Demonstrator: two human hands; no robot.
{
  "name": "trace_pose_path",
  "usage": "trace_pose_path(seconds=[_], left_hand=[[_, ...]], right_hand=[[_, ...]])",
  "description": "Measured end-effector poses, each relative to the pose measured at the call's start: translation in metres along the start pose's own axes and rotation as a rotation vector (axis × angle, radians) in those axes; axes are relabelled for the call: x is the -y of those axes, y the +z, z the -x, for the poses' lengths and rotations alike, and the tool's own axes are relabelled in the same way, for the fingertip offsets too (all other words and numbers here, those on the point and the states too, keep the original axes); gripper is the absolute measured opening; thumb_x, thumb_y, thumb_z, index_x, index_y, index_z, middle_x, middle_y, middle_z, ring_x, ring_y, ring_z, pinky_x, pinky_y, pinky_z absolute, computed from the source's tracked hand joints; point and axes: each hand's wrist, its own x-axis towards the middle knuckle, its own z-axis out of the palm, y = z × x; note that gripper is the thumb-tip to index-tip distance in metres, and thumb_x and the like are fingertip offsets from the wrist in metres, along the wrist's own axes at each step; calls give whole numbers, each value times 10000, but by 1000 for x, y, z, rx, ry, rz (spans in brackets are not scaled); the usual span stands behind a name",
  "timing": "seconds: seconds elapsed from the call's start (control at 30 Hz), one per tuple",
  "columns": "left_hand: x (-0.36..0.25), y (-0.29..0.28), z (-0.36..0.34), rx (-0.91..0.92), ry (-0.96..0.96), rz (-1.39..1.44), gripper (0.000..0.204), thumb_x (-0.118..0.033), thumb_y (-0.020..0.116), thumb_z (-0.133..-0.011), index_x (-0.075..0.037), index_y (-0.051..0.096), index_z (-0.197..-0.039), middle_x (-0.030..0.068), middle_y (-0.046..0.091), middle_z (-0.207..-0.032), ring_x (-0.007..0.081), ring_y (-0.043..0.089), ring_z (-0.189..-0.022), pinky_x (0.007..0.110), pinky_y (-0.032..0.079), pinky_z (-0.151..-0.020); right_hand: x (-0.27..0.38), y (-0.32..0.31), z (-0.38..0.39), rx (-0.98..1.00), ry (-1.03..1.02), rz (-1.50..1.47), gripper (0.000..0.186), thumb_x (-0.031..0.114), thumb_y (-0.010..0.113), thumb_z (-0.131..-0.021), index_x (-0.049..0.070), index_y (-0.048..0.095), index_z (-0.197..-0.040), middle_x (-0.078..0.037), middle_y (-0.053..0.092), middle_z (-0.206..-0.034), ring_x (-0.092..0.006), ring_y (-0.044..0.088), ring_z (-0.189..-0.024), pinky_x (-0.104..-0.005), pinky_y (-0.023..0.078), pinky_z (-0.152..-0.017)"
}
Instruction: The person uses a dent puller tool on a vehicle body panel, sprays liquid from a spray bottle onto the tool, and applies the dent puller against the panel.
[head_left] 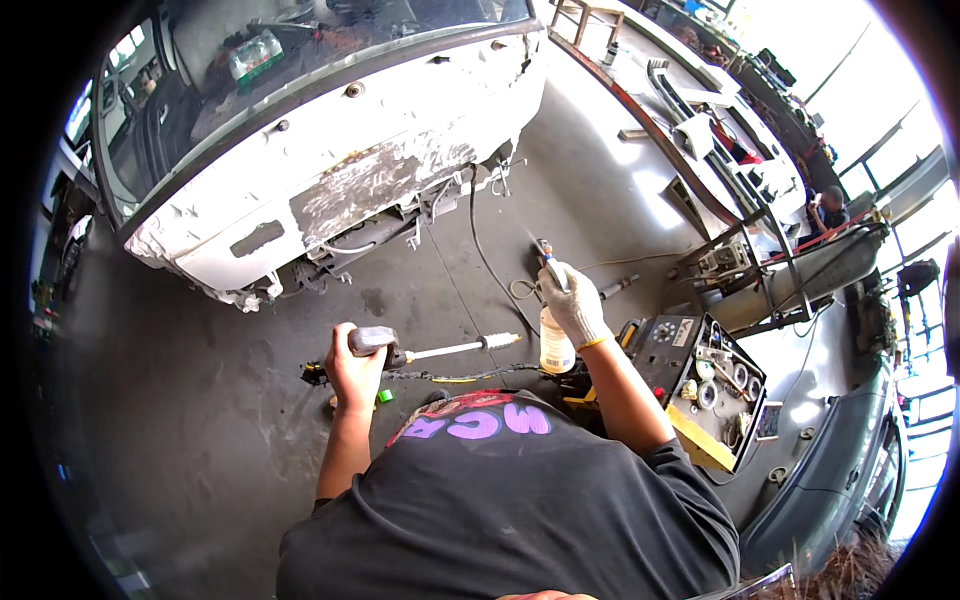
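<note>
grasping a grey-handled tool (440,351) with a long silver rod in the bare left hand (353,378); clasping a pale plastic spray bottle (556,348) in the white-gloved right hand (577,308), above the smooth grey floor (210,420)

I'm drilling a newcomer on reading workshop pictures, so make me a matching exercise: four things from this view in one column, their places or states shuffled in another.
Things:
1. Left grip
2. White vehicle front
3. Right grip
4. Grey car

Places and states:
A. In a pale glove, holding a bottle
B. Near the lower right of the picture
C. Bare, closed around the handle of a grey-handled tool
D. At the upper left, with a scraped patch

Pairs: 1-C, 2-D, 3-A, 4-B
</note>
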Motion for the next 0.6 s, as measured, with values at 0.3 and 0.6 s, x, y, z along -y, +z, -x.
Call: trace_pose_path(seconds=[0.3,0.6], left_hand=[[2,6,4,146,80,-33,522,-84,939,-679,-67,597,-1073,181,705,-906,413,710,-821,480,564,-726],[7,7,9,151,90,-41,521,-78,929,-690,-70,589,-1084,181,694,-893,421,694,-812,484,553,-725]], right_hand=[[3,0,1,-21,15,-51,224,312,656,-986,101,731,-975,-196,703,-847,-446,673,-810,-464,548,-748],[-11,9,3,-1,-37,-45,225,317,659,-989,100,716,-971,-203,699,-852,-460,669,-820,-478,549,-750]])
